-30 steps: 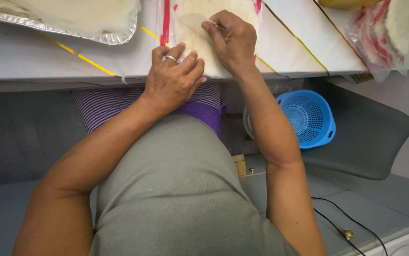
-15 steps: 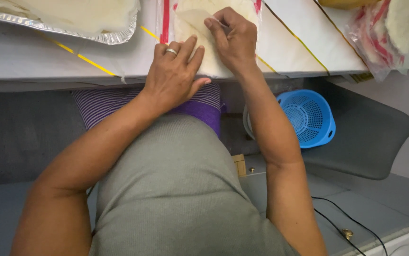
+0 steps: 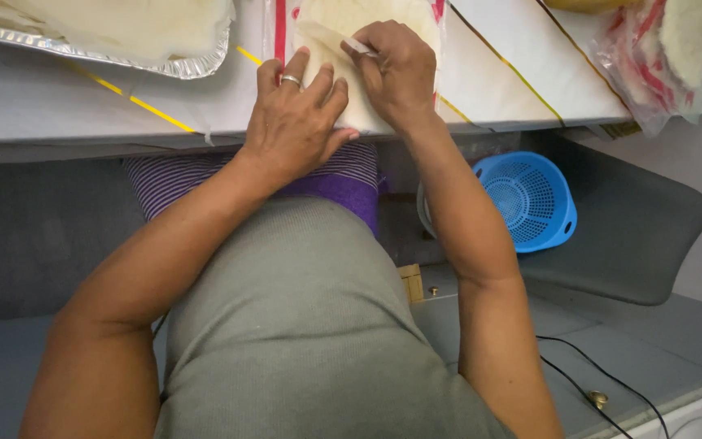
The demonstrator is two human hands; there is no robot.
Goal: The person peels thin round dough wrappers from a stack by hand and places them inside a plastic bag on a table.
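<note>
A pale, thin dough sheet [image 3: 367, 20] lies on a clear plastic wrapper with red stripes [image 3: 279, 28] at the table's near edge. My left hand [image 3: 294, 122], with a ring on one finger, lies flat with spread fingers on the sheet's near part. My right hand [image 3: 396, 69] is curled beside it, and its fingertips pinch a small strip at the sheet's edge [image 3: 357, 46]. The two hands touch each other.
A foil tray [image 3: 123, 49] with pale dough stands at the back left of the white table [image 3: 58, 102]. A plastic bag with red print [image 3: 660, 57] lies at the right. A blue perforated basket [image 3: 530, 199] sits below the table, beside a grey chair [image 3: 636, 236]. Cables run on the floor [image 3: 603, 382].
My left hand has uncurled from a loose fist and now lies flat on the sheet. My right hand has stayed pinching at the sheet's edge.
</note>
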